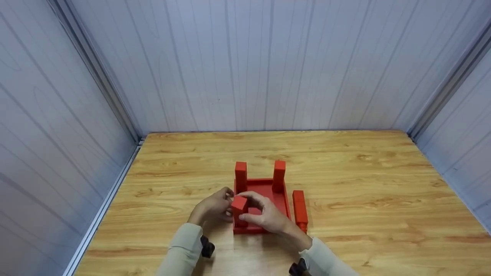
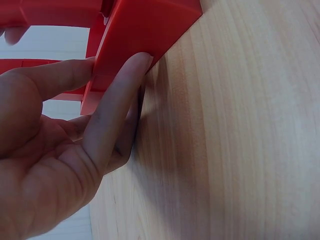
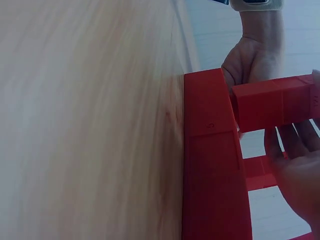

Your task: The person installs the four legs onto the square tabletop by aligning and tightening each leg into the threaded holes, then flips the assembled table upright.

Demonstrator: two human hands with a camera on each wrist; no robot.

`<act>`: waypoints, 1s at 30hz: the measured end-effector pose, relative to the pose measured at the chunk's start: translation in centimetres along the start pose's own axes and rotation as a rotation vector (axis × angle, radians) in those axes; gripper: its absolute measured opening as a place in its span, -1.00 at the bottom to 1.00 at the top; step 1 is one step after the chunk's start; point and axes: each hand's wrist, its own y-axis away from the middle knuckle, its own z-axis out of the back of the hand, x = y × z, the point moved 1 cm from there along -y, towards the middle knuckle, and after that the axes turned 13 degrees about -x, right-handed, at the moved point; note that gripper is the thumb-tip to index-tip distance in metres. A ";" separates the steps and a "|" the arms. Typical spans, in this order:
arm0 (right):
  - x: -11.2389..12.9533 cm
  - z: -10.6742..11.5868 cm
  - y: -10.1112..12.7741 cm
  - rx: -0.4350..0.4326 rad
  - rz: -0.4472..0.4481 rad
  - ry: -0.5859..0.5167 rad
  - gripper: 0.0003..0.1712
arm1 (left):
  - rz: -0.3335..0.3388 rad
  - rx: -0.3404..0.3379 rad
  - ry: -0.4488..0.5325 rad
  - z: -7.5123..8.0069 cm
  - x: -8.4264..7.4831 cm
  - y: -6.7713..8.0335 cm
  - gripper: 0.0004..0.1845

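Note:
A red square base (image 1: 278,199) lies on the wooden table (image 1: 345,214), with two red legs (image 1: 241,176) (image 1: 279,175) standing upright at its far corners. At the near left corner my right hand (image 1: 251,210) grips a third red leg (image 1: 239,205) and holds it upright on the base. In the right wrist view this leg (image 3: 270,102) juts out from the base's wall (image 3: 210,150). My left hand (image 1: 224,200) holds the base's left wall beside that corner, and its fingers (image 2: 117,105) press flat on the outer red face (image 2: 145,25).
A fourth red leg (image 1: 300,210) lies flat on the table, just right of the base. Pale panel walls (image 1: 245,65) close in the table at the back and on both sides. Bare wood lies all round the base.

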 end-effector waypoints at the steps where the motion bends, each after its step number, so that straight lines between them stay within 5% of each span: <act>1: 0.0 0.0 0.0 -0.005 0.007 0.015 -0.46 | 0.000 0.001 -0.004 0.0 0.0 0.0 -0.67; 17: 0.4 -0.6 -0.1 -0.125 0.014 0.130 -0.50 | 0.006 0.012 0.023 0.0 -0.2 -0.1 -0.57; 30: -3.0 -0.5 0.1 -0.125 -0.038 0.156 -0.48 | 0.018 0.025 0.026 -0.1 0.1 -0.1 -0.56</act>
